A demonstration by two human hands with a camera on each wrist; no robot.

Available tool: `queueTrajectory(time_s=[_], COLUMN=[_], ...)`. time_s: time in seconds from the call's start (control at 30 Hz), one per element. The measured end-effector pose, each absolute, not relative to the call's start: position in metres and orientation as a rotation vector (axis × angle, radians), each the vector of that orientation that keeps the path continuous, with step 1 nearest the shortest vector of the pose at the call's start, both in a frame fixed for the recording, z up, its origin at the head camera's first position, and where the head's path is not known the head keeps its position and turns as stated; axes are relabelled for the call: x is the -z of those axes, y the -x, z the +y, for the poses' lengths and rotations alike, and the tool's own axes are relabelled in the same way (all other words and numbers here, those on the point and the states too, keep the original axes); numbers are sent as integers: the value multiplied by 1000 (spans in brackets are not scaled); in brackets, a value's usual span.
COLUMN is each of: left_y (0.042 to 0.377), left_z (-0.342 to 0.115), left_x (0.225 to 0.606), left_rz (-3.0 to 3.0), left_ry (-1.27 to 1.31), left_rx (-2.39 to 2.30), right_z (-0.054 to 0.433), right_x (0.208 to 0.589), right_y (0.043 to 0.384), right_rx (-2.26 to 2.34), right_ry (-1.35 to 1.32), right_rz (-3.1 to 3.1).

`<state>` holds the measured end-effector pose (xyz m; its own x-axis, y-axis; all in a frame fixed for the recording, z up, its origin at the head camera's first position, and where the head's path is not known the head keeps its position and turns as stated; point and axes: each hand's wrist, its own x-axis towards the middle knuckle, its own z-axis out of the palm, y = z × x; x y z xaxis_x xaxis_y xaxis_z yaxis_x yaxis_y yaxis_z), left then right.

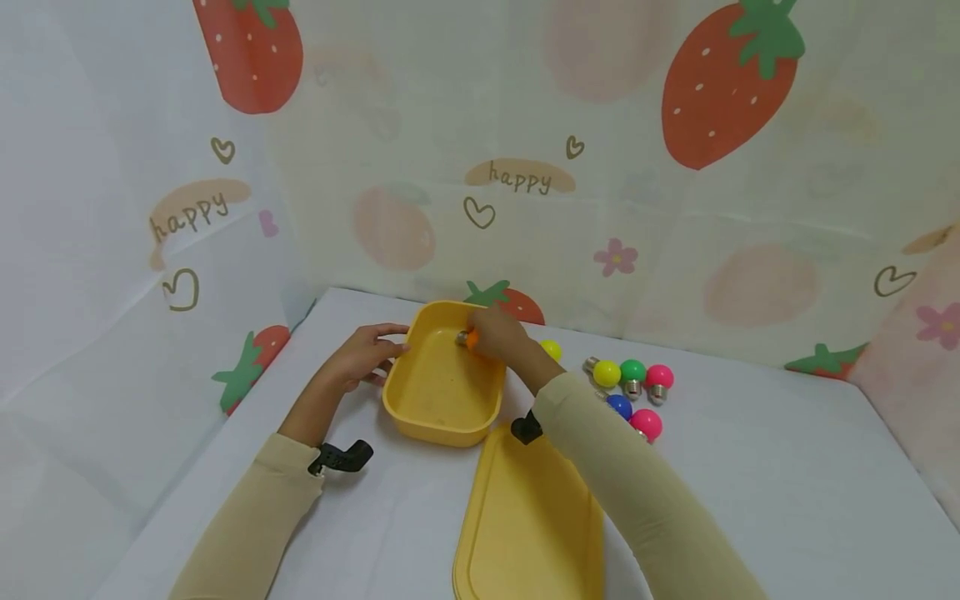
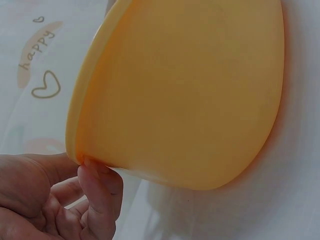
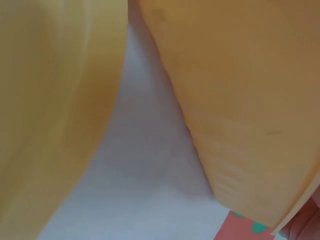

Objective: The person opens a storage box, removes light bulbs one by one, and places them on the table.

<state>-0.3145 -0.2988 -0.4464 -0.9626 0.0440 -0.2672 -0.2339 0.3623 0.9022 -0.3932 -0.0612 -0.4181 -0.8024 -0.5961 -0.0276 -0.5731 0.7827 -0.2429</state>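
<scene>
A yellow plastic container (image 1: 442, 387) stands tilted on the white table, its inside facing me. My left hand (image 1: 363, 354) grips its left rim; in the left wrist view the fingertips (image 2: 97, 182) pinch right at the rim corner. Inside the container, near the far right corner, my right hand (image 1: 498, 333) holds a small orange light bulb (image 1: 472, 340) with its metal base pointing left. The right wrist view shows the container's outer wall (image 3: 245, 100) and only a bit of the right hand (image 3: 305, 222) at the lower corner; the bulb is hidden there.
A yellow lid (image 1: 532, 525) lies in front of the container, partly under the right forearm. Right of the container are several colored bulbs, including a green bulb (image 1: 632, 371), a blue bulb (image 1: 619, 406) and a pink bulb (image 1: 647, 423). A strawberry-print cloth (image 1: 450, 125) hangs behind.
</scene>
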Motion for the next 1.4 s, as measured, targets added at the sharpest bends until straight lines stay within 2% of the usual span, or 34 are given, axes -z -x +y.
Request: queueTrajectory(time_s=[0.4,1.4], left_y=[313,311], left_z=[-296,-300], left_x=[444,443], left_rz=[2369,2383], left_ry=[119,133], left_rx=[-1646,-1618], right_z=[-56,-32], right_x=[414,386], right_y=[386,366], right_rx=[348,593], right_ry=[909,1070], right_rz=[2845,2829])
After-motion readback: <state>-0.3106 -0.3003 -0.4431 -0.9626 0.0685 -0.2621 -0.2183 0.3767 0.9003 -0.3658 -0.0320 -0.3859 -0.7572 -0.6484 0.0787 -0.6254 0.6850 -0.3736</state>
